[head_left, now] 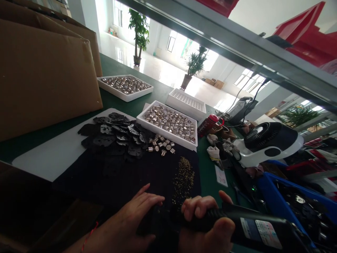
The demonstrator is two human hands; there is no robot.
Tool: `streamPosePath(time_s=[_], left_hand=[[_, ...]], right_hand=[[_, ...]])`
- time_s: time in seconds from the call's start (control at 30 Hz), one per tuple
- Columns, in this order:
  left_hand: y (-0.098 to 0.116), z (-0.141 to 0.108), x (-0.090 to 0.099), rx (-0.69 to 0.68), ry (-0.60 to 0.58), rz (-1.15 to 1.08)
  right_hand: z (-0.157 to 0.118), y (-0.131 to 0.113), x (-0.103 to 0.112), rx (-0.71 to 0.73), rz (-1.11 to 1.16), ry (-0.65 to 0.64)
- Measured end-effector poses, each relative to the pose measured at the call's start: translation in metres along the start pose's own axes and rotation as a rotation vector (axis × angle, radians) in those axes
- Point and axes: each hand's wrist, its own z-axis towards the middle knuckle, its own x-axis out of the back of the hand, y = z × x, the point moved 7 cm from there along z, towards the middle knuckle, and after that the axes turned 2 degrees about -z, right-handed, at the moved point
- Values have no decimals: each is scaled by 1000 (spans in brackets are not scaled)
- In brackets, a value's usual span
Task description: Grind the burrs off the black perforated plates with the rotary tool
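Note:
My right hand is wrapped round a black power screwdriver with labels on its side, its front end pointing left. My left hand has its fingers apart, just left of the tool's front end; what lies under its palm is too dark to make out. Beyond the hands, a dark mat bears a scattered pile of small brass-coloured screws. Several silver metal cylinders lie loose by a white tray full of similar ones. Black flat plates are heaped to their left.
A large cardboard box stands at the left. Farther back are a second filled tray and a white perforated tray. To the right are a red bottle, a black and white fan and a blue bin. A metal shelf beam crosses above.

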Motion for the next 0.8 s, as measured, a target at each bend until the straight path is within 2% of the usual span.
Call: streamPosePath(time_s=[0.17, 0.53, 0.67, 0.8], left_hand=[[9, 3, 7, -19, 4, 13], [11, 6, 7, -2, -26, 46], [9, 6, 4, 1, -36, 30], [7, 7, 2, 15, -52, 1]], right_hand=[[1, 1, 1, -6, 9, 14], [-1, 2, 2, -38, 24, 28], [-2, 1, -6, -4, 6, -34], [-3, 2, -17, -1, -2, -167]])
